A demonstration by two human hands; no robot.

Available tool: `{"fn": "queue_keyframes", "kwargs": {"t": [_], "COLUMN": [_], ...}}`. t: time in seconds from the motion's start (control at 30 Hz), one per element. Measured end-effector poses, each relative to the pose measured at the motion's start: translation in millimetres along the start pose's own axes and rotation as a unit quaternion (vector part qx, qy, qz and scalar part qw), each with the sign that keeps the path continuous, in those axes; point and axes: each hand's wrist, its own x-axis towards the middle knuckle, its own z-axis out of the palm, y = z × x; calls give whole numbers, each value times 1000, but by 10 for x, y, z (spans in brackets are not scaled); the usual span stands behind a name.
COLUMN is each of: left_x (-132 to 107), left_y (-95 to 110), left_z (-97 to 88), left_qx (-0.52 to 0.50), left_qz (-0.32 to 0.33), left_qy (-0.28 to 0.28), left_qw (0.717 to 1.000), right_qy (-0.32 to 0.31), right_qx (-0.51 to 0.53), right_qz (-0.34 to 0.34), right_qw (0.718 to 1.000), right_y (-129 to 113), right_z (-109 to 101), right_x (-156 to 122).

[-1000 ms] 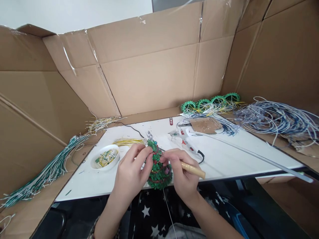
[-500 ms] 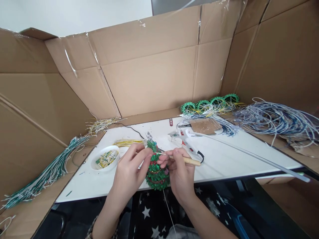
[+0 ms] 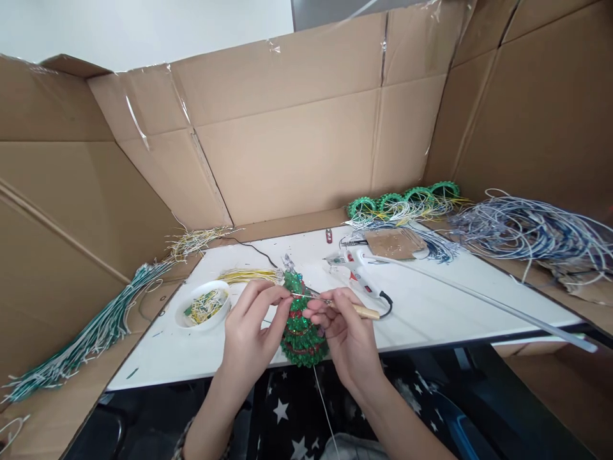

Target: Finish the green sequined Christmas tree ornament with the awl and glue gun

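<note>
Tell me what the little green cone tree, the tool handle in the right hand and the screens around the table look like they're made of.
The small green cone-shaped beaded tree looks like glossy plastic beads, since they glint. The slim tan tool handle in the right hand seems to be matte wood or bamboo. The tall brown screens are corrugated cardboard, creased and joined with clear tape.

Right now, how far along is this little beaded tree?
Done: the green beaded tree has its tiers built. In hand: left hand steadies it while right hand works a wooden-handled tool near its top. Left: unused green rings and wire bundles.
</note>
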Motion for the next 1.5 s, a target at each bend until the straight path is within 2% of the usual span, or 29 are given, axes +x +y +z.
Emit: {"fn": "queue_keyframes", "kwargs": {"t": [0.17,0.37,0.43,0.53,0.63,0.7,0.93,1.03,1.13,1.23,1.33,1.5], "left_x": [-16,18,39,68,91,99,125,174,247,296,290,207], "left_y": [16,6,9,20,34,46,121,144,161,173,164,105], "left_z": [17,-2,-9,-22,-41,-58,-110,-142,-176,-181,-144,-39], "left_qx": [-26,-4,11,26,22,32,134,197,260,318,357,346], "left_qz": [-36,-8,6,19,8,-1,-1,34,96,145,166,167], "left_qy": [10,-12,-18,-33,-51,-63,-122,-154,-177,-171,-153,-85], "left_qw": [999,1000,1000,999,998,997,984,968,944,921,906,919], "right_qy": [1,16,8,-8,-24,-36,-49,-42,-28,-11,2,12], "right_qx": [25,42,28,-19,-82,-111,-97,-94,-87,-84,-79,-64], "right_qz": [32,72,55,-8,-84,-105,-101,-97,-86,-81,-80,-80], "right_qw": [999,996,998,1000,993,988,989,990,992,993,994,995], "right_y": [0,-12,-14,-11,-1,7,13,-14,-56,-78,-60,2], "right_z": [-31,-45,-42,-49,-69,-77,-52,-32,-2,27,44,47], "right_x": [17,44,32,-15,-62,-73,-29,-27,-28,-27,-32,-53]}}
